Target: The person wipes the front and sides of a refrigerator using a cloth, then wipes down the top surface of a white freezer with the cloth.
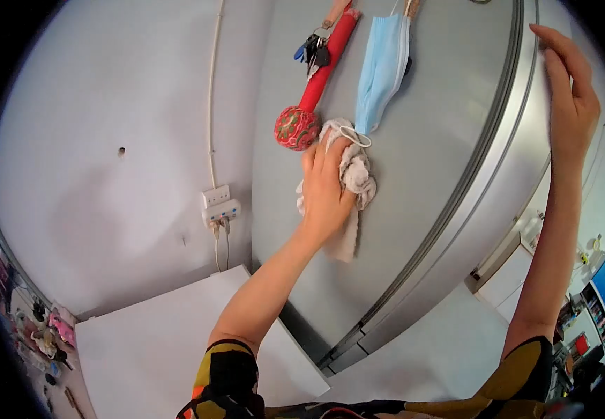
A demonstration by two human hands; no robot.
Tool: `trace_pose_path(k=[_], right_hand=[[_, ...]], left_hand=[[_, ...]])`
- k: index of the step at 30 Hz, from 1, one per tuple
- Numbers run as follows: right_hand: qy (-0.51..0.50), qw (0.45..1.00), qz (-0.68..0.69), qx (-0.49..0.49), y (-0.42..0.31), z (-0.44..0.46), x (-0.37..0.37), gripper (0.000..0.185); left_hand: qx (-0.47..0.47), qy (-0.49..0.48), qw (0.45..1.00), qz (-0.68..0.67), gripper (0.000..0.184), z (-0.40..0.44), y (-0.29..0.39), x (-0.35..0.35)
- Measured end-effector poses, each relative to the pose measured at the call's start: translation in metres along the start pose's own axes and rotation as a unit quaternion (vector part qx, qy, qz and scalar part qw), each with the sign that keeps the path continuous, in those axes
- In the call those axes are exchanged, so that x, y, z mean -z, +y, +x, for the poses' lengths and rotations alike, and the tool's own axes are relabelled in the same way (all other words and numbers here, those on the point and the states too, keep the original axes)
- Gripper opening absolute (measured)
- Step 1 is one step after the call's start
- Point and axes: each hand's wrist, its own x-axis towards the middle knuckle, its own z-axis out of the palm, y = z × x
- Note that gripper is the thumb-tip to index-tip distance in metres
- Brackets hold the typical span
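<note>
**Left hand (325,183) holds a crumpled cloth (358,178) against a grey panel (414,188)**

The left hand is partly closed over the pale cloth, its fingers reaching upward across the folds and the thumb on the side towards the right. The cloth bunches up above the fingers and beside the thumb, and a loose end hangs below the palm. It lies against the upright grey panel, just under a hanging blue face mask (381,70), whose white ear loop (356,136) droops across the cloth's upper part. Near the left fingertips is a patterned ball (297,128) at the lower end of a red stick (327,66); a bunch of keys (314,52) hangs beside the stick.

The right hand (569,101) is raised and holds nothing visible. Its fingers are extended, slightly bent, by the silver edge (519,119) to the right of the panel; whether they touch it cannot be told.

On the wall to the left is a white power strip (221,209) with plugs in it, above a white flat surface (170,342).
</note>
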Motion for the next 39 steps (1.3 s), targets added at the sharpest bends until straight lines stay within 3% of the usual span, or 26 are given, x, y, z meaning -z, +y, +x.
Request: trace_pose_path(k=[6,8,13,14,17,20,22,25,26,28,33,37,39], right_hand=[[-0.015,0.999,-0.030,0.040,0.012,0.001,-0.001,0.026],[-0.016,0.999,-0.019,0.040,0.011,0.002,0.000,0.026],[0.036,0.999,-0.014,0.034,-0.005,0.001,-0.005,0.022],[0.043,0.998,-0.016,0.038,-0.006,0.000,-0.006,0.022],[0.016,1.000,-0.006,0.014,-0.006,0.001,-0.005,0.022],[0.022,0.999,0.009,-0.022,-0.011,0.002,-0.004,0.022],[0.020,1.000,0.008,-0.018,-0.012,0.003,-0.004,0.022],[0.020,1.000,0.010,-0.020,-0.013,0.000,-0.002,0.021],[0.022,0.999,0.015,-0.023,-0.014,0.000,-0.001,0.021],[0.024,0.999,0.023,-0.020,-0.014,0.002,-0.004,0.021],[0.027,0.998,0.053,-0.025,-0.017,0.001,-0.004,0.021],[0.018,0.998,0.050,-0.019,-0.018,0.002,-0.006,0.021],[0.018,0.998,0.055,-0.023,-0.019,0.001,-0.007,0.021]], left_hand=[[0.022,0.013,0.999,-0.031,0.054,-0.012,-0.030,-0.002],[0.103,0.035,0.994,-0.030,0.052,-0.013,-0.046,0.001],[0.170,0.049,0.984,-0.002,0.052,0.008,-0.048,0.011],[0.164,0.054,0.985,-0.003,0.052,0.011,-0.048,0.012],[0.005,0.024,0.999,0.023,0.048,0.022,-0.042,0.014],[-0.068,0.013,0.997,0.016,0.052,0.034,-0.038,0.010],[-0.061,-0.005,0.998,-0.009,0.063,0.043,-0.044,0.009],[0.107,0.024,0.992,-0.069,0.058,0.059,-0.040,0.005],[0.103,0.025,0.992,-0.071,0.058,0.059,-0.034,0.001],[-0.002,0.031,0.998,0.054,0.059,0.053,-0.023,-0.010],[-0.129,-0.007,0.990,0.047,0.061,0.000,-0.029,-0.001],[-0.049,-0.008,0.989,0.137,0.063,-0.055,-0.104,0.004],[0.136,0.028,0.990,-0.014,0.061,-0.086,-0.152,0.009]])
